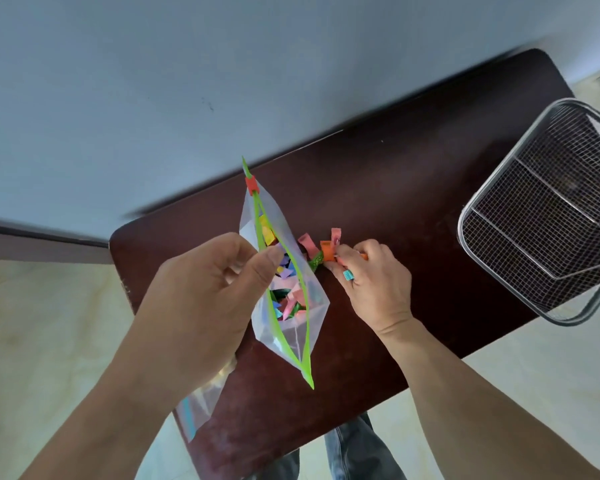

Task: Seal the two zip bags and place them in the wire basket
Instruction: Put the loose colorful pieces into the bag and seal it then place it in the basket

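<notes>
left hand (201,292) is pinching the open zip bag (284,289) at its green rim, mid-table (413,188); right hand (368,275) is closing on paper scraps (326,249) beside it. flimsy, light film, best gripped near the red slider (250,184). wire basket (548,216) is waiting at three o'clock.

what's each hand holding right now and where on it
Left hand pinches the open zip bag by one side of its green zip edge. Right hand grips loose paper scraps on the table.
</notes>
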